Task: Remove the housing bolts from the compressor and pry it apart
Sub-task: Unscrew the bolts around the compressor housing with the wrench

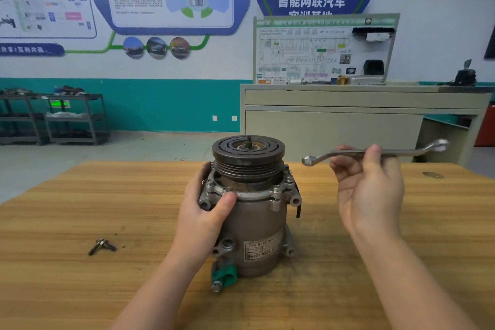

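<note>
On the wooden worktop (80,209), at centre, the compressor (250,211) stands upright with its grooved pulley (248,153) uppermost. Left hand (203,211) is closed around the housing's left flank, thumb resting on the upper flange. Right hand (369,182) is raised to the right of the unit, clear of it, fingers closed on a double-ended ring spanner (375,153) held roughly level. Two removed bolts (101,246) lie together on the worktop, well left of the compressor.

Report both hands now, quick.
Left hand: closed around the compressor, steadying it.
Right hand: holding the wrench above the table.
</note>
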`<state>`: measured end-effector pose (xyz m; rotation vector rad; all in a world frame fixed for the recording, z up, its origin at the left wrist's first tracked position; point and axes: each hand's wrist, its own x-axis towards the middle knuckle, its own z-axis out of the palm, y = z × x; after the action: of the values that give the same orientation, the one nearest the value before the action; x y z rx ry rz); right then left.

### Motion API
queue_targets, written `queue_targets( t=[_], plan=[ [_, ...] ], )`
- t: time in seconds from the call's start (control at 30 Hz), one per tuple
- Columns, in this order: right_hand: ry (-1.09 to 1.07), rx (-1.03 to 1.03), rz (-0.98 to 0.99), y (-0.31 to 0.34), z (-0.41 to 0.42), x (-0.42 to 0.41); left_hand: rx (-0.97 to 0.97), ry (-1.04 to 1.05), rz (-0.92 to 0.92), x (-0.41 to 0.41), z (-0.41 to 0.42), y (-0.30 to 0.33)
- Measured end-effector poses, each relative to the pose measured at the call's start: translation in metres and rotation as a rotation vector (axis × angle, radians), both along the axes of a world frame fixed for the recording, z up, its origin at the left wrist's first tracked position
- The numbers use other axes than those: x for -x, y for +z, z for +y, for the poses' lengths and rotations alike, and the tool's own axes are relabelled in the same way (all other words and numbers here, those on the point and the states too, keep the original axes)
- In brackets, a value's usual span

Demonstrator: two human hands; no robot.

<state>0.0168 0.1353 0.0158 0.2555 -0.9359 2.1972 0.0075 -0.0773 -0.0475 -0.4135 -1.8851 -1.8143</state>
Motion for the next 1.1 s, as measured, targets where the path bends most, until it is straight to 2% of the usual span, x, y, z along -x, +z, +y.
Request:
queue_targets(
  t=[0.17, 0.43, 0.67, 0.83, 1.0, 1.1],
  plan=[
    [-0.328, -0.412, 0.131, -0.010, -0.017, -0.013, 0.009, -0.003, -0.005, -0.002, 0.001, 0.002],
    [-0.572, -0.875, 0.563, -0.023, -0.022, -0.017, 0.020, 0.004, -0.011, -0.002, 0.001, 0.002],
    [-0.558, -0.941, 0.548, -0.023, -0.022, -0.016, 0.017, -0.003, -0.018, -0.003, 0.002, 0.004],
    [-0.572, -1.069, 0.599, -0.024, -0.022, -0.017, 0.013, -0.013, -0.021, -0.004, 0.002, 0.004],
    [-0.543, -0.967, 0.549, -0.021, -0.021, -0.016, 0.004, -0.015, -0.027, -0.005, 0.002, 0.005],
    [-0.533, -0.993, 0.551, -0.023, -0.026, -0.018, -0.004, -0.014, -0.023, -0.005, 0.002, 0.005]
  ],
)
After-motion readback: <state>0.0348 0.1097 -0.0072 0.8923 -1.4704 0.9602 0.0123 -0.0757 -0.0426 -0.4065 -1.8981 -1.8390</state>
